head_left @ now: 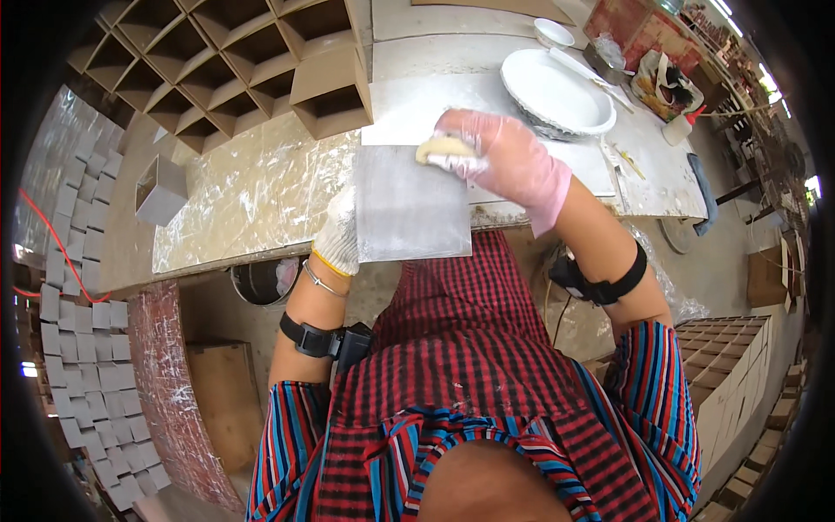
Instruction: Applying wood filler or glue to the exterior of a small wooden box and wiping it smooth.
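My left hand [337, 233], in a white knit glove, grips the left edge of a square grey panel [413, 209]. Its fingers are partly hidden behind the panel, and whether this is a flat sheet or one side of a box I cannot tell. The panel juts past the table's near edge, its face streaked with whitish smears. Closed around a pale yellow sponge [442, 148] is my right hand [513, 161], in a pink glove smeared with white. The sponge is at the panel's far right corner.
Behind stands a white basin [557, 91] with a small white bowl [554, 33]. Grey cardboard boxes [330, 94] are stacked far left; one open box [162, 190] stands alone. A glue bottle [683, 126] is at right. A bucket [261, 283] sits below the table [235, 209].
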{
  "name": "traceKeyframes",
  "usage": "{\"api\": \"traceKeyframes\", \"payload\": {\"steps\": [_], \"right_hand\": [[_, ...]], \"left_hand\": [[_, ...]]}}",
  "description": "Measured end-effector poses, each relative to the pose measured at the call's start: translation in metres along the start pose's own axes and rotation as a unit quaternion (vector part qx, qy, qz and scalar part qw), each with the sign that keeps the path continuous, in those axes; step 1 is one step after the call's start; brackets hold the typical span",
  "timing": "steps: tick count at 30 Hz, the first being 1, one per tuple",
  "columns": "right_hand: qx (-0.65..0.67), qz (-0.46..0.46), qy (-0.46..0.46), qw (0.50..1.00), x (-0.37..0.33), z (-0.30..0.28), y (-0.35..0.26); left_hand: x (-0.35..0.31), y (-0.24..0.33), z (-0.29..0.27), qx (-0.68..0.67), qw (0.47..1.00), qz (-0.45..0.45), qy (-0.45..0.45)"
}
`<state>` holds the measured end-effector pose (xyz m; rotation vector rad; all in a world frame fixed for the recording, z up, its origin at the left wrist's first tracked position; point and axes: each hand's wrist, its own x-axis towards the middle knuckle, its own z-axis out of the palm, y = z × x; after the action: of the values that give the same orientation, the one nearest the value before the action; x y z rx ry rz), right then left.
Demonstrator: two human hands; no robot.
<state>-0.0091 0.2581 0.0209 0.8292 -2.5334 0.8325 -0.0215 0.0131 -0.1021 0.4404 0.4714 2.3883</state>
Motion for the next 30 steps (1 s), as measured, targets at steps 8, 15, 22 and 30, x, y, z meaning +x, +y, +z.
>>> {"api": "traceKeyframes", "payload": {"steps": [8,15,22,30], "right_hand": [[-0.067,-0.029,0.018,0.997,0.002,0.004,-0.006],[0.038,0.018,-0.035,0.998,0.008,-0.005,-0.01],[0.035,-0.04,0.01,0.999,0.011,0.006,-0.013],[-0.077,0.018,0.006,0.997,0.038,0.006,-0.001]], "left_hand": [[0.004,-0.002,0.036,0.12,0.979,0.009,0.163],[-0.002,0.001,0.0,-0.05,0.999,0.0,0.003],[0.002,-0.006,0.034,0.18,0.964,0.01,0.194],[0.0,-0.006,0.047,0.178,0.966,0.006,0.189]]}}
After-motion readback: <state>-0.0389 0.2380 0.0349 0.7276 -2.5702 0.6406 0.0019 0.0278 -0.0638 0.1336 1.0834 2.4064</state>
